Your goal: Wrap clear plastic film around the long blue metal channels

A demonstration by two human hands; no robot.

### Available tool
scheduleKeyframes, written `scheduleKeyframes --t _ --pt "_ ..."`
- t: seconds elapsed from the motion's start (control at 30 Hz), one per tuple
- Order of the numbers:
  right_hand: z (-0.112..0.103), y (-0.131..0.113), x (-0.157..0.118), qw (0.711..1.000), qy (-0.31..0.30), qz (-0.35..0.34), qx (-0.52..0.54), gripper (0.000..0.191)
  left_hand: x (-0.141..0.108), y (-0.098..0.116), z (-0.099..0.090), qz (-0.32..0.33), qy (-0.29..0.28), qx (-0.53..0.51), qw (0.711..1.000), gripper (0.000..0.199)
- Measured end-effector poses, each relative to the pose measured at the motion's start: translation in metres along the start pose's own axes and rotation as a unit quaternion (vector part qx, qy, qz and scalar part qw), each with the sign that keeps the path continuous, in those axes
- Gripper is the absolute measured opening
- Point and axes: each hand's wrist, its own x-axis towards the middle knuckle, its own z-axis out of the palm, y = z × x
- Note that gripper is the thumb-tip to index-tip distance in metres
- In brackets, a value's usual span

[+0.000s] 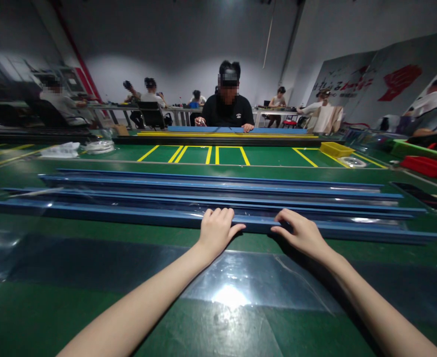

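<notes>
Several long blue channel-shaped profiles lie side by side across the green table. My left hand (218,229) is curled over the nearest blue profile (158,217), with its fingers over the top and its thumb along the near side. A short way to the right, my right hand (300,230) grips the same profile between bent fingers and thumb. Clear plastic film shows in and around the profiles behind my hands. A wide strip of clear plastic film (248,277) lies flat under my forearms, bright with reflected light.
Yellow tape marks (218,154) line the green table further back. A yellow tray (336,149) and a red tray (428,167) stand at the right. A dark flat object (422,197) lies near the right profile ends. Across the table, a person (227,111) handles another blue profile (278,130).
</notes>
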Motion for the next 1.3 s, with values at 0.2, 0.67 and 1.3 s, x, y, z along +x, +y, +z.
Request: scheduleKeyframes --t 0.2,0.67,1.3 --pt "-0.001 -0.001 0.001 1.0 -0.004 -0.012 -0.013 0.013 0.0 0.0 0.0 -0.004 0.006 0.005 1.0 0.037" --pt "0.001 -0.004 0.001 0.995 -0.016 -0.033 -0.089 0.012 0.0 0.0 0.0 0.004 0.007 0.014 1.0 0.039" --pt "0.004 -0.032 0.009 0.985 0.013 -0.068 -0.16 0.018 0.0 -0.003 0.0 0.034 -0.012 -0.004 0.999 0.03"
